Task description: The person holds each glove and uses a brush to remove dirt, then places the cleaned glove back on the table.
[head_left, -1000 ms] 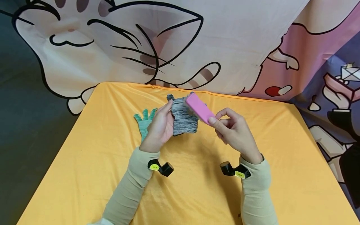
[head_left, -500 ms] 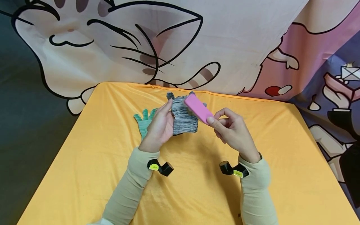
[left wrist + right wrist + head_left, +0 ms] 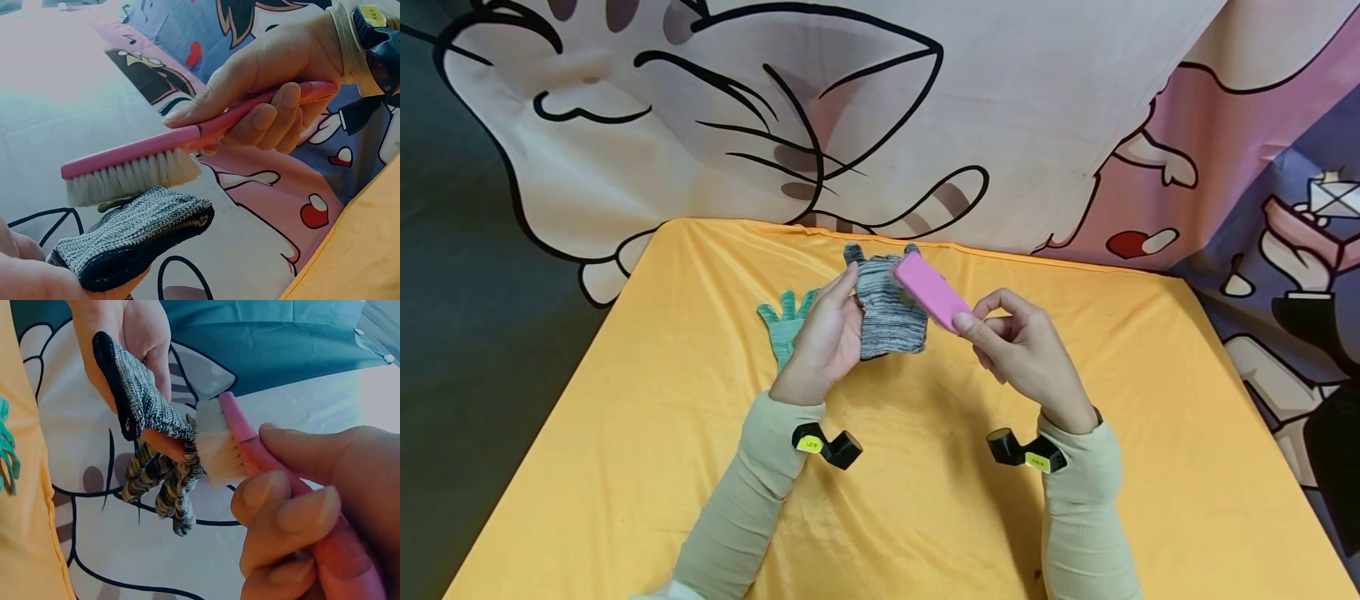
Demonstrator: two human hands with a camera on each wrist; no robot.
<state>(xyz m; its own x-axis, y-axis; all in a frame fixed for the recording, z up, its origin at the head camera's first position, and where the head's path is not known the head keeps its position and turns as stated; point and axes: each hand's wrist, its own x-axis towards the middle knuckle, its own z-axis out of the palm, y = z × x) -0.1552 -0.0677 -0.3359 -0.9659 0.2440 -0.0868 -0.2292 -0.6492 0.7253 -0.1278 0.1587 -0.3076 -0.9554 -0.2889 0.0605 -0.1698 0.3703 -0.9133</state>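
Observation:
A grey-black knitted glove [image 3: 891, 312] is held up by my left hand [image 3: 826, 337], thumb along its near side; some fingers are hidden behind it. In the right wrist view the glove's [image 3: 153, 400] knitted fingers hang down. My right hand [image 3: 1026, 354] grips the handle of a pink brush [image 3: 931, 290]. In the left wrist view the brush's [image 3: 131, 153] pale bristles face down at the glove [image 3: 140, 234], close to its surface or touching it. The right wrist view shows the bristles [image 3: 215, 444] against the glove's edge.
A green glove [image 3: 784, 327] lies on the yellow-covered table [image 3: 917, 500], partly behind my left hand. Behind the table's far edge hangs a cartoon-printed cloth [image 3: 1037, 100]. A dark floor [image 3: 490, 375] is at the left.
The brush and my right hand have shifted very slightly left and then back right over the glove. My left hand keeps its hold with hardly any movement.

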